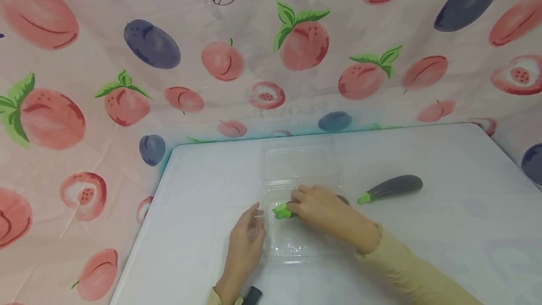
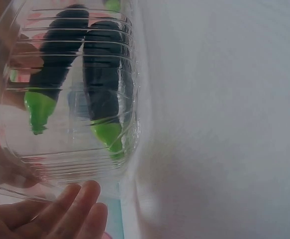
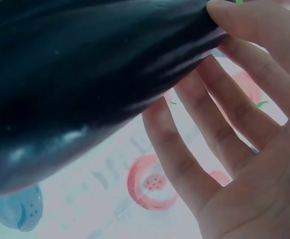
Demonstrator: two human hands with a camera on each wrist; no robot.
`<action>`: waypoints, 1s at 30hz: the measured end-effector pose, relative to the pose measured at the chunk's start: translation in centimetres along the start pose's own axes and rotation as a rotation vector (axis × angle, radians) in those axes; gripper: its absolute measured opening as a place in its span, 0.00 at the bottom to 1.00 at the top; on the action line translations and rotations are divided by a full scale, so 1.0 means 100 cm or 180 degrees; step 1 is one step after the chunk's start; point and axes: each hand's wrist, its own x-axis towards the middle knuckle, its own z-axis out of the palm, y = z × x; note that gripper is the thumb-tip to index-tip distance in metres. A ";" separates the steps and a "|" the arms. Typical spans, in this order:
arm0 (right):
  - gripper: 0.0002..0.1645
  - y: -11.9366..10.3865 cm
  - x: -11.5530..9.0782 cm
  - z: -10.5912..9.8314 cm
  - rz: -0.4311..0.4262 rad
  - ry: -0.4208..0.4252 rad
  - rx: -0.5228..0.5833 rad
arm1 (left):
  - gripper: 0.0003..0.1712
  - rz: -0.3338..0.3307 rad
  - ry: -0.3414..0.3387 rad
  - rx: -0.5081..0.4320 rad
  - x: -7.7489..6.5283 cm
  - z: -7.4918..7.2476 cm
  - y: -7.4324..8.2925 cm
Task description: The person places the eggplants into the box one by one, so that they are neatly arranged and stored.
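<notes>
A clear plastic clamshell box (image 1: 292,248) lies with its lid (image 1: 300,161) folded back. My right hand (image 1: 319,208) is over its base, holding a dark eggplant by thumb and fingertips; its green stem end (image 1: 280,211) points left. Close up in the right wrist view, the eggplant's glossy body (image 3: 85,69) meets the fingertips. Through the box wall in the left wrist view, the held eggplant (image 2: 60,55) shows beside a second eggplant (image 2: 105,74) nearer the table. My left hand (image 1: 247,239) is at the box's left edge, fingers loosely extended, gripping nothing.
Another dark eggplant (image 1: 395,186) with a green tip lies on the white table (image 1: 449,239) to the right of the box. A fruit-print cloth (image 1: 262,27) hangs behind the table and along its left side. A small black object (image 1: 253,294) is by the left wrist.
</notes>
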 end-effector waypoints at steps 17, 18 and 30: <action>0.15 -0.007 0.003 0.000 -0.0032 -0.0209 -0.0095 | 0.23 0.0062 0.0035 0.0002 0.000 0.002 -0.004; 0.14 -0.007 0.003 0.000 -0.0038 -0.0205 -0.0092 | 0.23 0.0062 0.0034 0.0004 0.001 0.002 -0.004; 0.10 -0.010 0.003 0.010 -0.0160 -0.0041 -0.0146 | 0.23 0.0067 0.0030 0.0035 0.001 0.001 -0.003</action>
